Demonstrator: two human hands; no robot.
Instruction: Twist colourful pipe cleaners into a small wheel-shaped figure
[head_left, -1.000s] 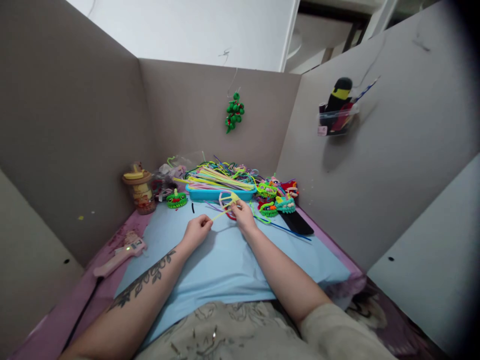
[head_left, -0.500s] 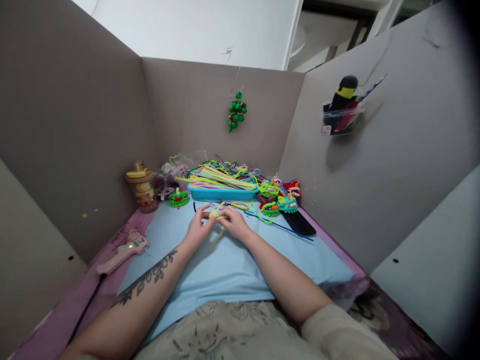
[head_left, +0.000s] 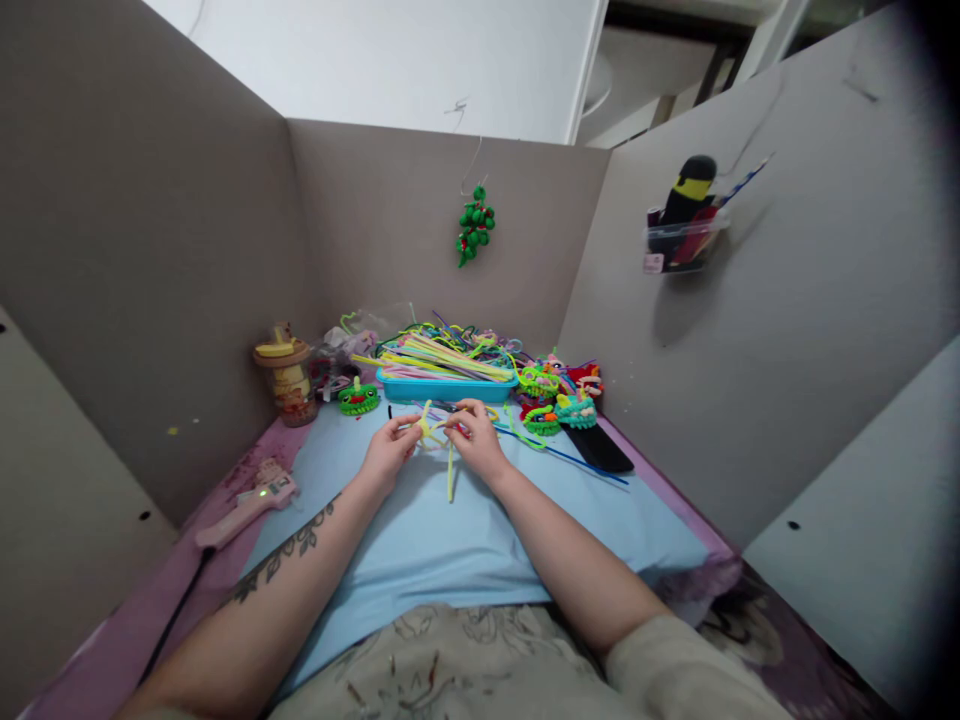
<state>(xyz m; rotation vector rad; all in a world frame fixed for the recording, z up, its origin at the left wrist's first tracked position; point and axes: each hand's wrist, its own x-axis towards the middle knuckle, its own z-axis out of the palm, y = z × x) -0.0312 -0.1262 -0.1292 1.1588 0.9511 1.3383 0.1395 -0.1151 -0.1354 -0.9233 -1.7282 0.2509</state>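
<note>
Pinching a yellow pipe-cleaner shape (head_left: 424,429), the left hand (head_left: 391,449) is holding it above the pale blue sheet (head_left: 465,545), and the right hand (head_left: 475,440) is pinching part of it just to the right. One yellow end (head_left: 451,480) is dangling nearward; a blue tray (head_left: 448,388) is sitting on the far side.

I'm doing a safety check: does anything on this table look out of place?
Possibly the pink glue gun, lying on the pink cloth at left: its green light is lit, so it may be powered.
</note>
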